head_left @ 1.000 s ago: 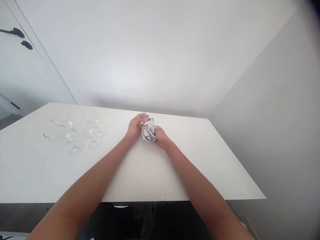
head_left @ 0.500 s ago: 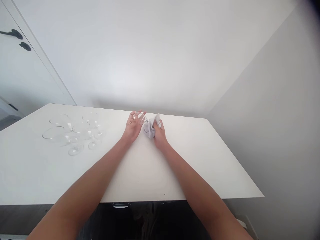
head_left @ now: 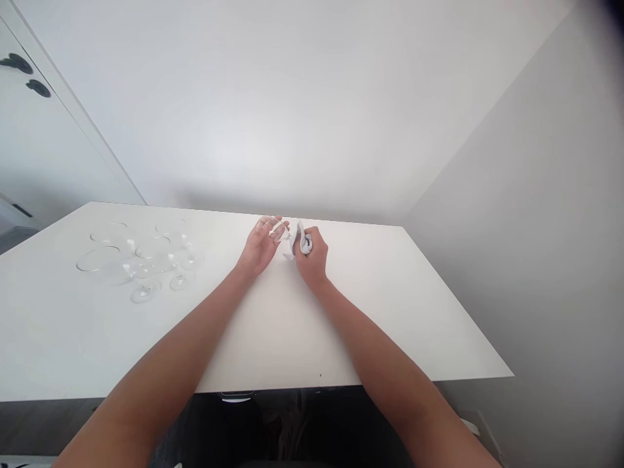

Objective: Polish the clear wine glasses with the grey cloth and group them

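A clear glass (head_left: 273, 229) is cupped in the left hand (head_left: 257, 248), fingers curled round its bowl, over the far middle of the surface (head_left: 341, 325). A soft cloth (head_left: 301, 242) is clamped in the fingers of the right hand (head_left: 312, 260), right against it. Probably thin, slippery and breakable, so best held gently by the bowl. More glasses (head_left: 141, 263) are parked far left.

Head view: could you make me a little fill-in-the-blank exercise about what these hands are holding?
1. The fingers of the right hand are closed around a crumpled grey ____.
2. The left hand cradles a clear, see-through ____.
3. On the white table, the other glasses sit to the person's ____.
Missing words: cloth; glass; left.
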A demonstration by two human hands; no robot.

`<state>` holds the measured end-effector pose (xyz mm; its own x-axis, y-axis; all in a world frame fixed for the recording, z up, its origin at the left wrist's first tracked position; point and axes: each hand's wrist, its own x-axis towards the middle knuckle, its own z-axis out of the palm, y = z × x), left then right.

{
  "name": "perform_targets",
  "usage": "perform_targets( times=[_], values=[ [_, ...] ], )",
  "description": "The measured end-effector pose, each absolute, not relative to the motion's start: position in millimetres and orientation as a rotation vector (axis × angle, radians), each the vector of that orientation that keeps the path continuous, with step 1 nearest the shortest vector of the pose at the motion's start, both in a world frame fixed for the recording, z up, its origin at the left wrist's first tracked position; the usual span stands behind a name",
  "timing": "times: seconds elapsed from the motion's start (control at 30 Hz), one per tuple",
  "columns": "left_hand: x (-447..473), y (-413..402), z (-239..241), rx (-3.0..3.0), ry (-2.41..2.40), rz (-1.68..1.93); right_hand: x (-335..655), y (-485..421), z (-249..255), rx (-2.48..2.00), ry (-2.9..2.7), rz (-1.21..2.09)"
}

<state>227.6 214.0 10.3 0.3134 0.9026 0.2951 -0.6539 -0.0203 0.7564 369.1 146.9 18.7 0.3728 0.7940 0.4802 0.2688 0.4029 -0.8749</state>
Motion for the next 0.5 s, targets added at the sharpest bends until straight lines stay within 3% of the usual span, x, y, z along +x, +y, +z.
perform_targets(
  times=[0.07, 0.23, 0.5],
  values=[
    [226, 215, 10, 0.981, 0.301, 1.261, 369, 147, 22, -1.136, -1.086, 0.643],
    [228, 212, 11, 1.029, 0.192, 1.225, 378, 154, 23, -0.983, -0.557, 1.484],
    [233, 207, 14, 1.091, 0.309, 1.124, 389, 164, 19, -0.883, -0.563, 1.797]
  ],
)
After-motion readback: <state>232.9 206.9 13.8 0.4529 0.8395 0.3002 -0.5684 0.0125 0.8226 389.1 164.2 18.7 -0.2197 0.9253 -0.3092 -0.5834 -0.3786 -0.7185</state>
